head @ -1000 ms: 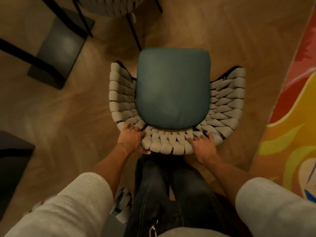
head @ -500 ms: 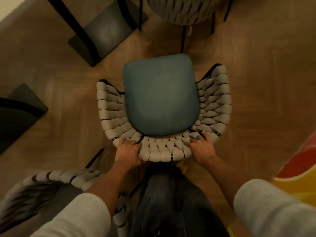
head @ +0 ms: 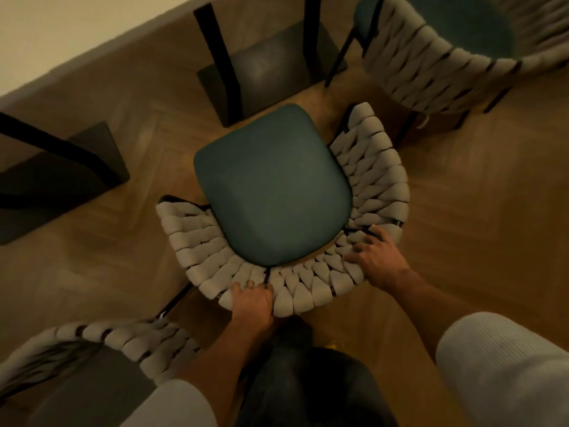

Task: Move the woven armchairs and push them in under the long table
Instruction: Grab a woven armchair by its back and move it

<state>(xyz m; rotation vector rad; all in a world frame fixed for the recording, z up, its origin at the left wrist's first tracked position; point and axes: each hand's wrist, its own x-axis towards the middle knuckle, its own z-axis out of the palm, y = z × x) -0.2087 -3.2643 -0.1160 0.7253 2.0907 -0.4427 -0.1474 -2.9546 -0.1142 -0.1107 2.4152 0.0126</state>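
Closest in, 2 pale ribbed sleeves point(head: 505, 365) reach forward over dark trousers. The left hand point(head: 252, 303) holds the back rim of the armchair point(head: 197, 241) at its middle, its fingers point(head: 246, 286) together and clamped over the thick woven straps. The right hand point(head: 380, 263) holds the same rim further round to the right, its fingers point(head: 360, 248) spread apart and bent down into the weave.

At the lower left a second armchair point(head: 129, 340) shows only the curve of its woven back, just beside the person's left arm.

The held armchair stands on the wooden floor point(head: 477, 195), turned at an angle, with its teal cushion point(head: 271, 186) pointing up and left. The front edge of the cushion is near a black base plate point(head: 277, 72), from which a black leg point(head: 217, 57) rises. Another dark base plate point(head: 55, 180) lies well to the left.

Beyond these, a pale surface at the top left looks like the top of the long desk point(head: 46, 35), though blur leaves that unsure. A third armchair point(head: 431, 66) sits at the upper right, near the first base plate.

As a judgement, the task is partway through. This armchair is aimed at the desk but no part of the seat is under it yet, so it needs a straightening turn and a push. The second armchair, behind the person, probably awaits its turn. Whether the third is properly tucked in I cannot tell.
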